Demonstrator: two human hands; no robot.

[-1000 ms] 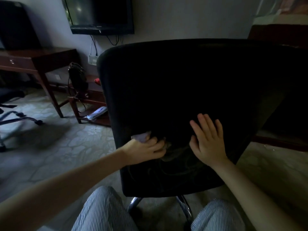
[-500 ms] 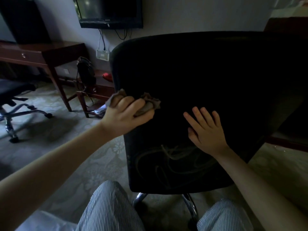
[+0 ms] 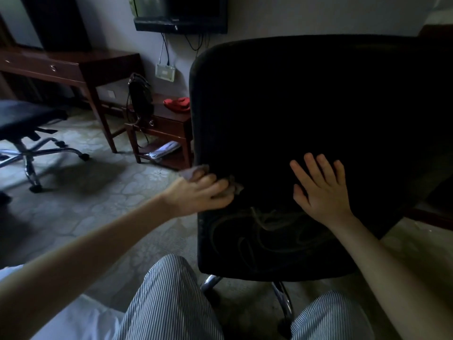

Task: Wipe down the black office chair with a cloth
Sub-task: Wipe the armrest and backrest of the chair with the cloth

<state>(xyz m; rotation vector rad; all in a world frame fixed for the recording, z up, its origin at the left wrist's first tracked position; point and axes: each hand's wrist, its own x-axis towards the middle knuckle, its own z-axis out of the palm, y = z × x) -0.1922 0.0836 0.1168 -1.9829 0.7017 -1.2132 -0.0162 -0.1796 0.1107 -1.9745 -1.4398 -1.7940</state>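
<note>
Gripping the cloth (image 3: 190,173), the left hand (image 3: 201,192) has slid back down the left edge of the chair (image 3: 318,106), so wiping continues. The right hand (image 3: 321,190) stays flat, bracing it

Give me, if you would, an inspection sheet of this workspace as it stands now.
Surface: chair back, black, with pale swirled streaks across its lower part.
Job's things: cloth bunched against the chair back's edge nearer the side table.
Clutter: black bag and red fabric item on the side table; papers on its lower shelf.
Hands: left hand grips the cloth; right hand lies flat, fingers spread, on the chair back.
Cables: wires hang below the television; one reaches the wall socket.
Surroundings: wooden desk, second chair, patterned floor.
</note>
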